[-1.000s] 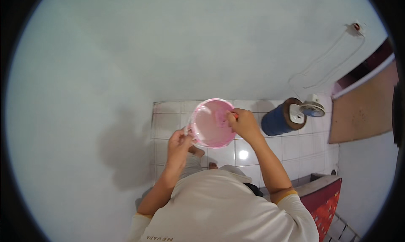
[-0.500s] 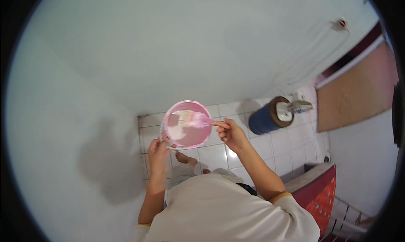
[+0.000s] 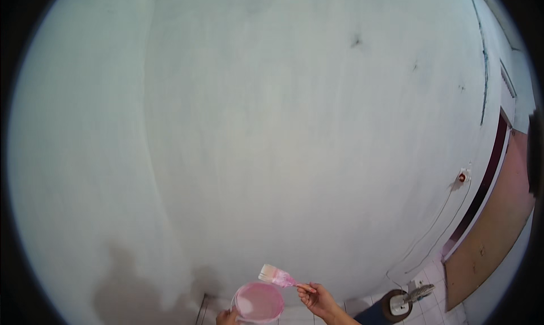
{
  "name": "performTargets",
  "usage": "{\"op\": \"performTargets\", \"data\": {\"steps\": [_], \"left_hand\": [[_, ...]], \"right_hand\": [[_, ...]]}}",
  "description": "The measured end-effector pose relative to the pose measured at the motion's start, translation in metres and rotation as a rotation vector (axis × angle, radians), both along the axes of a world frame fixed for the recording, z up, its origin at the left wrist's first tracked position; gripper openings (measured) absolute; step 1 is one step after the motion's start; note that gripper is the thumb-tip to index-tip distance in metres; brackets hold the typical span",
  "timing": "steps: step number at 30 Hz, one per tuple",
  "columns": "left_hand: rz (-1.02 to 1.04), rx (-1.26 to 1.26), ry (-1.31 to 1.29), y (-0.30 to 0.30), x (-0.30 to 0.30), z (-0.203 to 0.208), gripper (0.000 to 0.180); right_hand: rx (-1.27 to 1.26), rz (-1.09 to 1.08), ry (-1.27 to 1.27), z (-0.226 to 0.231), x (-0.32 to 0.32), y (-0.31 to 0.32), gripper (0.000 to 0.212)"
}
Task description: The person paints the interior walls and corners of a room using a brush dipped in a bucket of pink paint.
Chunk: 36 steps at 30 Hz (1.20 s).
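While the right hand (image 3: 318, 300) is wrapping its fingers around an orange-brown handle, the paintbrush (image 3: 277, 276) is pointing its pale bristles leftward and slightly upward. Pink smears are covering the part between bristles and handle. That right grip is firmly holding the brush near the handle's end, and the brush is hovering above the bucket's far edge as seen from the head; whether the bristles are touching the wall (image 3: 283, 127), I cannot tell.

The left hand (image 3: 226, 317) is grasping the left side of a pink bucket (image 3: 276, 304), its grip closing on the rim, though the lower edge of the view is cutting off part of the hand. A pale pinkish content is showing inside the bucket.

Behind the hands, the whitish wall is filling most of the view, and a few dark marks (image 3: 356, 41) are spotting its upper right. Shadows (image 3: 130, 291) are falling across the lower left. At the right, thin cables (image 3: 419, 240) are hanging from a socket (image 3: 464, 174), and a small fan (image 3: 420, 293) is standing on a blue barrel (image 3: 371, 315) above the tiled floor (image 3: 429, 315). A brown panel (image 3: 487, 229) is leaning into view beyond them.
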<state>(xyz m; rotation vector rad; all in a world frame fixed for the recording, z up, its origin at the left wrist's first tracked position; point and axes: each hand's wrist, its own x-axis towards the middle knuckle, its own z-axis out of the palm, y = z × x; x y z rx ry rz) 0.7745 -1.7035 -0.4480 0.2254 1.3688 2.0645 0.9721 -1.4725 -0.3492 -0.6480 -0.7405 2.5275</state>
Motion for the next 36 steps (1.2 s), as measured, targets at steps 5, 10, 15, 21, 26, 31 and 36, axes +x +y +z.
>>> {"op": "performTargets", "data": {"steps": [5,10,15,21,26,31,36], "left_hand": [[0.176,-0.114,-0.081,-0.046,-0.012,-0.045,0.025],[0.247,-0.085,-0.209,-0.096,-0.033,-0.016,0.036],[0.398,-0.157,-0.150,-0.103,-0.055,-0.042,0.046],[0.617,-0.143,-0.148,-0.122,-0.041,-0.049,0.040],[0.733,-0.124,-0.208,-0.113,-0.043,-0.054,0.045],[0.842,-0.089,-0.286,-0.098,-0.039,-0.057,0.046],[0.870,-0.159,-0.336,-0.094,-0.039,-0.064,0.047]], "right_hand": [[0.335,-0.151,0.313,0.127,-0.037,0.008,0.032],[0.994,-0.371,0.633,0.296,-0.086,0.024,0.043],[1.322,-0.721,0.757,0.440,-0.109,0.031,0.043],[1.914,-1.391,0.567,0.564,-0.147,0.072,0.030],[2.238,-1.847,0.534,0.650,-0.174,0.116,0.027],[2.334,-1.883,0.396,0.700,-0.195,0.144,0.027],[2.359,-1.845,0.245,0.709,-0.210,0.153,0.027]]}}
